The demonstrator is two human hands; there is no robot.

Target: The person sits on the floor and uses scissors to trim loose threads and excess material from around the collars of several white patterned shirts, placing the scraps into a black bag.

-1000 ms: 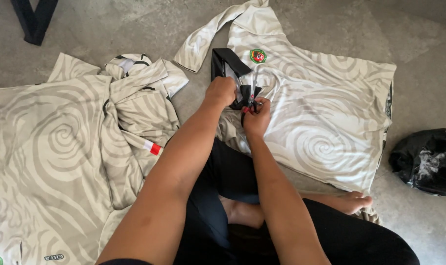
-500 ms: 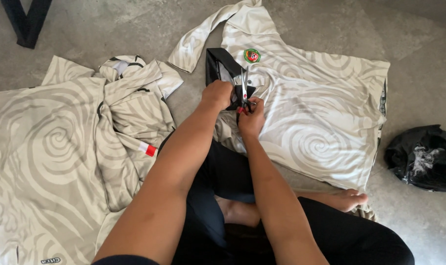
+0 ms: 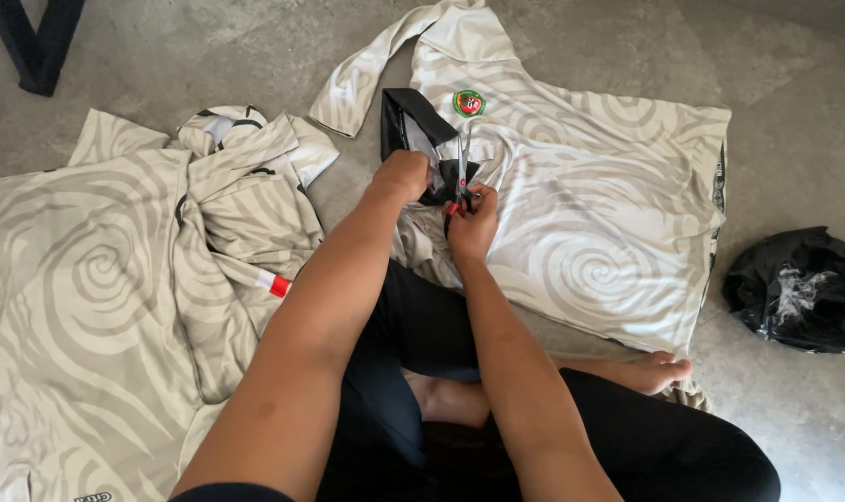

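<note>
At the collar: left hand (image 3: 402, 175) clenched on black collar (image 3: 413, 116) (hold taut).
Beside collar: right hand (image 3: 471, 223) gripping scissors (image 3: 461, 172); snip small.

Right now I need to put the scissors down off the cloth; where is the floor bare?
Bare concrete floor lies at the top left, between the dark strap and the spread shirt. Another patch lies right of that shirt, above the black bag. It is crowded around both hands, the scissors and the piled shirts.
</note>
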